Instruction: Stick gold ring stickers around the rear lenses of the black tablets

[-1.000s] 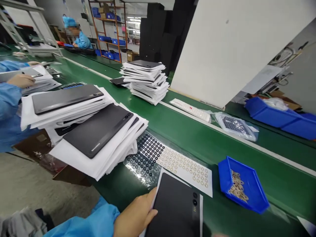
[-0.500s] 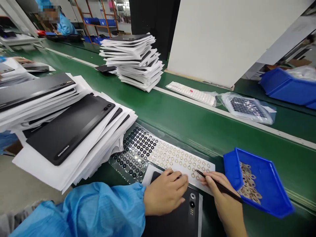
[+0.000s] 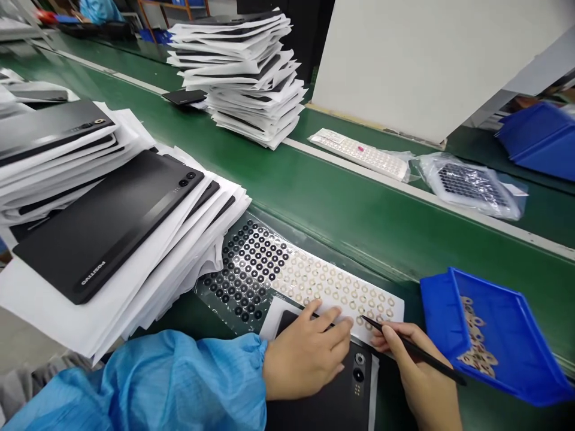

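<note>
My left hand [image 3: 308, 353], in a blue sleeve, lies palm down with fingers stretched over a dark tablet back cover [image 3: 341, 395] on a white sheet at the near edge. My right hand [image 3: 420, 380] pinches thin black tweezers [image 3: 413, 350], whose tip points left at a white sheet of small ring stickers [image 3: 341, 293]. Beside that sheet on the left lies a clear sheet of black ring stickers [image 3: 249, 269]. The cover's camera holes show between my two hands.
A blue tray [image 3: 503, 335] with peeled rings sits at the right. Piles of dark covers between white sheets [image 3: 112, 227] fill the left, another tall pile [image 3: 242, 72] stands behind. Bagged sticker sheets [image 3: 467, 182] and a white board [image 3: 417, 60] lie beyond the green belt [image 3: 359, 221].
The view has tilted down and closer. My left hand slid further onto the cover and flattened; my right hand with the tweezers stays at the white sticker sheet's near edge.
</note>
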`<state>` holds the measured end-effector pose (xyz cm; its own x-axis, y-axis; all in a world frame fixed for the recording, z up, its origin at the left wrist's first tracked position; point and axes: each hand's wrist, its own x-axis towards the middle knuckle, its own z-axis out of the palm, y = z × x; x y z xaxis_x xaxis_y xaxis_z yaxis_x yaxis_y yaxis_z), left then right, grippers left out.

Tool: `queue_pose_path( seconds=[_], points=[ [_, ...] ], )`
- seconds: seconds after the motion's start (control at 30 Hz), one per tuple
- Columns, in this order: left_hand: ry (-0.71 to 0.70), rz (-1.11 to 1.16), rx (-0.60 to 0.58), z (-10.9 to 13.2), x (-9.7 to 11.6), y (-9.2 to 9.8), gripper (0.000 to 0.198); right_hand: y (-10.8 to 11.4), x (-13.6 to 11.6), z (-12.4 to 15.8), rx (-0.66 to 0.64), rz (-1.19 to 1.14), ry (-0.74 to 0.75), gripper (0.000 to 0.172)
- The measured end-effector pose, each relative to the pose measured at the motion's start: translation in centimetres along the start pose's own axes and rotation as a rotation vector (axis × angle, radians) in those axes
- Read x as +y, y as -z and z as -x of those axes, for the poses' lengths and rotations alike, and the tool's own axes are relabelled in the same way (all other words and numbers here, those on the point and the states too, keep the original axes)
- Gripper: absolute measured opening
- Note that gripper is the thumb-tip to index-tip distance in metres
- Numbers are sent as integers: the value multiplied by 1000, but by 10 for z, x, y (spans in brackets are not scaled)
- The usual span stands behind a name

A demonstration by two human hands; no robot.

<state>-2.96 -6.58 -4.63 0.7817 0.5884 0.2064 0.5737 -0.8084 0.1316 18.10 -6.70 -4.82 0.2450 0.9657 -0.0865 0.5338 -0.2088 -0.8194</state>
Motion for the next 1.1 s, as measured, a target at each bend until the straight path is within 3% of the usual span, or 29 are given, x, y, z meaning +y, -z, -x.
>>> queue_pose_path(
  seconds=[0.27,0.5,0.57,0.7,1.1],
  points=[
    [0,10,10,0,1,-1,38,3,2,-2,-36,-204,-7,33],
    [-7,65,94,4,0,-1,31,9,9,32,-13,-533,-51,24],
    [-61,119,148,5,0,-1,22,9,16,39,-8,-544,-81,25],
    [-168,196,163,6,1,0,23,5,20,44,3,-531,-82,23],
    [-157,195,111,6,0,0,21,4,15,45,-35,-392,-16,25]
  ],
)
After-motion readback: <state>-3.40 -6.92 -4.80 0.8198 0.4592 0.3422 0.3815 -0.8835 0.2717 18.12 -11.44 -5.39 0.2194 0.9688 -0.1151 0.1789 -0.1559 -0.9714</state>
